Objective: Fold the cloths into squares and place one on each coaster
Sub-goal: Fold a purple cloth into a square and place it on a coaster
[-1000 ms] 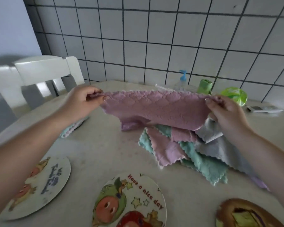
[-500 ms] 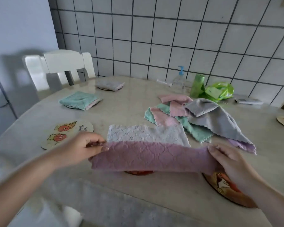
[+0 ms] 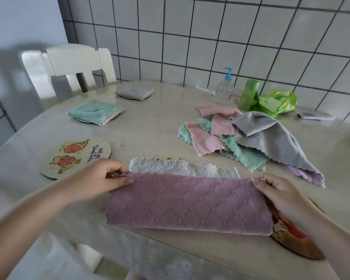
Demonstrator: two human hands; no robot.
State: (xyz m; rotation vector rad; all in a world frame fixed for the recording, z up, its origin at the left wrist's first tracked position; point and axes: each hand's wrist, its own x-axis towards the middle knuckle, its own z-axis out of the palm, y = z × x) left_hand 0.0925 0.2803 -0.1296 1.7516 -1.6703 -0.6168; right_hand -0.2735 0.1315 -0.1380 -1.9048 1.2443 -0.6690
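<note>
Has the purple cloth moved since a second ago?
Yes. The purple cloth, pinched by the left hand and right hand, has come down from above the cloth pile onto the table's near edge.

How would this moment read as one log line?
step: first fold | left hand: pinching purple cloth corner | right hand: pinching other corner | done: two coasters covered

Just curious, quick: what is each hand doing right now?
Left hand: pinching the purple cloth at its left corner.
Right hand: pinching its right corner.
</note>
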